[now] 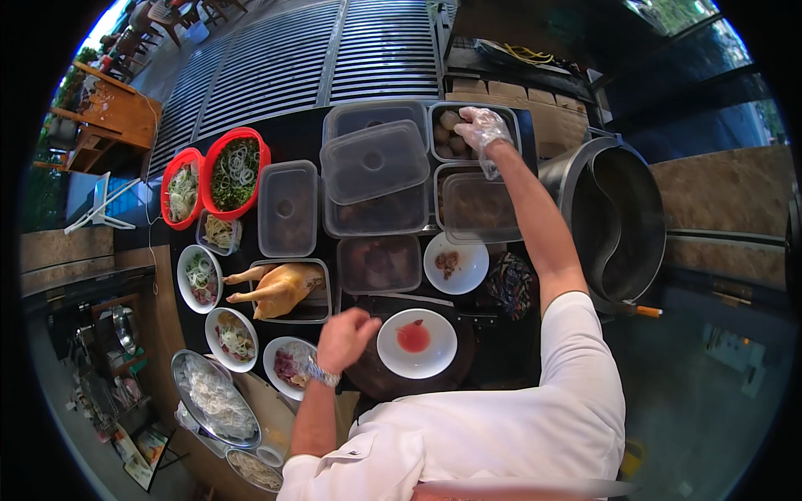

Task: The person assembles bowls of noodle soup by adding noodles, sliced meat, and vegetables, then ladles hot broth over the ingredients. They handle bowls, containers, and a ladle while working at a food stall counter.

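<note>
The round, brownish balls [456, 147] sit in an open tray [515, 127] at the far edge of the dark worktop, and picking from them looks to be the step in hand. As I judge it, the next move calls for a sure but light hold on one, since they look smooth and apt to roll. The right hand [484, 129], in a clear plastic glove, reaches over them with its fingers partly bent; from here I cannot tell whether it has hold of any. The left hand [349, 341] is bare and loosely curled, with nothing visible in it, just beside a white bowl [390, 356] with a little red liquid [413, 337] in the bottom. Behind that bowl stands another holding brown bits [447, 265]. To the left, a whole plucked bird [290, 290] lies in a tray; to the right stands a big divided pot [639, 221].
</note>
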{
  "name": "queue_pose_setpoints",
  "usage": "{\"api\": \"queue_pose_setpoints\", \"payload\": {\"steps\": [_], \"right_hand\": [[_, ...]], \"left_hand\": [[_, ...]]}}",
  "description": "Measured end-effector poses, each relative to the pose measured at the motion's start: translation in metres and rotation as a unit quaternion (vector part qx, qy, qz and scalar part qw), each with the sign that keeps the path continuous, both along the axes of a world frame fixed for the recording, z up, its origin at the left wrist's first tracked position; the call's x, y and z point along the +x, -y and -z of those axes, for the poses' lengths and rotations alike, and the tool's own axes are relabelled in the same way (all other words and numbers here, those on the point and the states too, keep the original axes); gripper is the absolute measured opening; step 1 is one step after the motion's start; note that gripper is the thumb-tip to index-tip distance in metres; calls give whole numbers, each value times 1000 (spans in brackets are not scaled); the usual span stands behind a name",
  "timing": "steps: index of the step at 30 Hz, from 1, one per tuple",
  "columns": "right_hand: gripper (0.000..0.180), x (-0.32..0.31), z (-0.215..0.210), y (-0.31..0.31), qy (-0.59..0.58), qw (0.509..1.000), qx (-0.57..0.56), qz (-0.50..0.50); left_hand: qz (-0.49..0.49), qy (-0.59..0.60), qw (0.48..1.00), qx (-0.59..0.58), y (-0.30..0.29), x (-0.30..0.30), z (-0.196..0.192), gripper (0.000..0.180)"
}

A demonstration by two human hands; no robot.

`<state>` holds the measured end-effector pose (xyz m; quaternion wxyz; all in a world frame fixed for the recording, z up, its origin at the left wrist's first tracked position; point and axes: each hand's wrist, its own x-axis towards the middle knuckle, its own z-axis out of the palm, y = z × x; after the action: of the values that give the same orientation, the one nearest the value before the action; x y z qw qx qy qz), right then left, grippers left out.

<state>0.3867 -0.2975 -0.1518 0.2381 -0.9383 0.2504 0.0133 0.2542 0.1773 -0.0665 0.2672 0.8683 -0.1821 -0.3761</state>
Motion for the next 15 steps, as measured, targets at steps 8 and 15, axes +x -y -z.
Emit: {"api": "queue_pose_setpoints", "payload": {"steps": [8, 15], "right_hand": [[44, 46, 17, -31, -78, 994, -68, 32], [36, -93, -66, -129, 125, 915, 365, -118]], "left_hand": [[-16, -74, 995, 69, -51, -78, 2, 43], [-242, -185, 929, -212, -39, -85, -16, 44]]}}
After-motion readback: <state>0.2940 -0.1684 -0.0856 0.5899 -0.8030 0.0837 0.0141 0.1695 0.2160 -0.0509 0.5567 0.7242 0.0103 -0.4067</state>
